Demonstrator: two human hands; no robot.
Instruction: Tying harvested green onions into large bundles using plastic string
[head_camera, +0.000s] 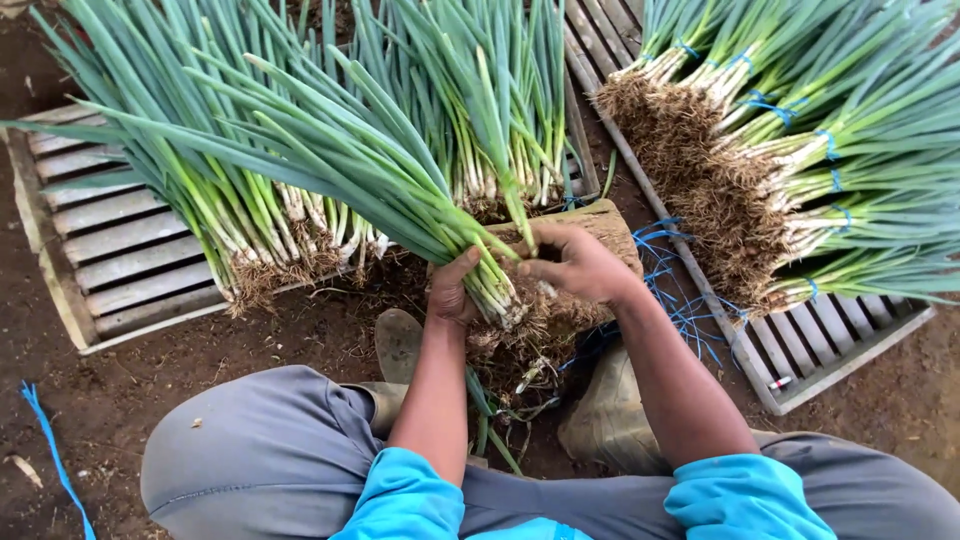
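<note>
Ground: bare dark soil (120, 390). Two slatted pallets on it: left pallet (120, 250) carries a loose heap of scallions (250, 190), leaves fanned up and left, white bases and roots toward the near edge; right pallet (830, 335) carries tied scallion bundles (800, 150), each bound with blue string, root masses facing left. Person seated low, grey trousers (270, 450), blue sleeves (740, 495), muddy boots (605, 415) planted on the soil on either side of a litter of trimmings. Between the pallets, a small wooden block (610, 225) sits partly behind the hands. Held bunch (400, 180): a sheaf of scallions, centre frame, just above the block, leaves pointing up and left, roots hanging down toward the boots. Left hand (452, 290) wrapped closed around the white stems of the bunch, thumb on top. Right hand (575, 262) closed on the same bunch from the other side, fingertips pinching at the stems near one upright leaf. Loose blue strings (680, 300) lie tangled on the soil between block and right pallet; one blue strand (55, 450) lies at far left. Small white object, red-tipped, on the right pallet's near corner; kind not discernible.
</note>
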